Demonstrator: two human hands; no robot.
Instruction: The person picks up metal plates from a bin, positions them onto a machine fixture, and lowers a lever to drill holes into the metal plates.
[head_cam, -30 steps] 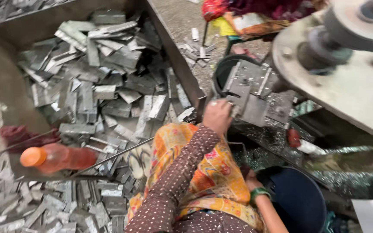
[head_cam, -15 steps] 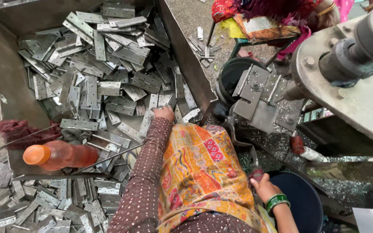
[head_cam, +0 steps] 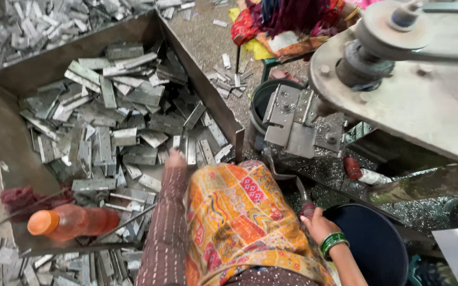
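Head view is looking down on a large open grey metal bin [head_cam: 6, 137] heaped with flat grey metal hinge plates [head_cam: 117, 114]. Reaching into it is the left hand [head_cam: 175, 158], on an arm in a dark dotted sleeve; the fingers are lying among the plates at the near right part of the heap, but whether they are closing on one I cannot tell. The right hand [head_cam: 318, 223], wearing green bangles at the wrist, is sitting low at the right, curled around a small dark red knob-like handle [head_cam: 307, 211], just beside a round dark blue tub [head_cam: 377, 243]. An orange and yellow patterned cloth [head_cam: 245, 217] is draping over the person's lap between the two hands. A clear plastic bottle with an orange cap [head_cam: 72, 222] is lying on its side along the near edge of the bin, next to a dark red rag [head_cam: 22, 196]. A grey metal machine with a round pulley [head_cam: 398, 69] is filling the upper right.
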